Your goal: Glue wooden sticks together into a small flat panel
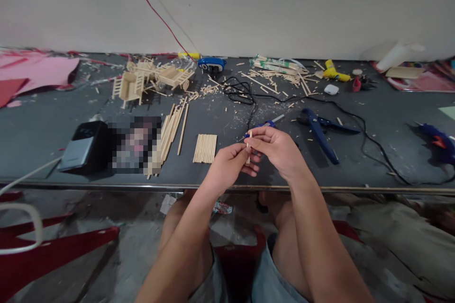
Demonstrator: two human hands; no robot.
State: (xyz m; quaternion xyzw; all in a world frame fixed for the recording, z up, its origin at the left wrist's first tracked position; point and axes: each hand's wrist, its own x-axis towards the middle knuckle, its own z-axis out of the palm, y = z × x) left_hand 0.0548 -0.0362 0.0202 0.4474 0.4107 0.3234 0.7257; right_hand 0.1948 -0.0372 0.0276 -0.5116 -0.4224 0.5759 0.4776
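Both my hands meet over the near edge of the dark table [42, 132]. My left hand [227, 163] and my right hand [275, 147] pinch a short wooden stick [249, 138] between their fingertips, held roughly upright. A small blue tool [265, 124] lies on the table just behind my fingers. A flat panel of glued sticks [205, 147] rests to the left of my hands, and a bundle of loose long sticks [172, 130] lies further left.
Wooden stick models [149, 80] stand at the back left. Blue cutters [322, 132], a black cable [362, 132], a blue glue gun [439, 142], a yellow glue gun [334, 72], stick scraps and a phone [83, 147] lie about. Pink paper [39, 71] sits far left.
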